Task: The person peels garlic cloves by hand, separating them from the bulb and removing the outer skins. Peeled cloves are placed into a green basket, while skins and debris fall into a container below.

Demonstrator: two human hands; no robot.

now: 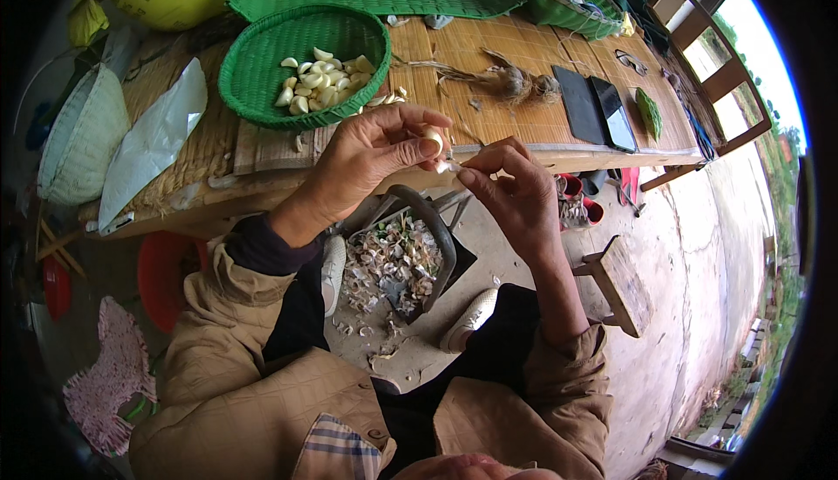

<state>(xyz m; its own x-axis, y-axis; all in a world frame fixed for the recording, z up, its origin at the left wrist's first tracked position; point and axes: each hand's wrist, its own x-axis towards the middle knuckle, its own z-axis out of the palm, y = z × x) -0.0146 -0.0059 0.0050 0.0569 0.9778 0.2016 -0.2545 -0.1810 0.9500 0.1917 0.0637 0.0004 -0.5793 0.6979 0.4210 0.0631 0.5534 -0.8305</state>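
Observation:
Between the thumb and fingers of my left hand is a pale garlic clove, mostly bare. A bit of whitish garlic skin hangs at its lower end, and my right hand pinches that skin between thumb and forefinger. Both hands are above the table's front edge. Behind my left hand stands a green woven basket holding many peeled cloves. A few more cloves lie on the mat beside the basket, partly hidden by my hand. Whole garlic bulbs with dry stalks rest farther back.
A black-handled scoop full of garlic skins sits on the floor between my feet. At the table's right lie a phone in an opened case and a bitter melon. A wooden stool stands right, a red bucket left.

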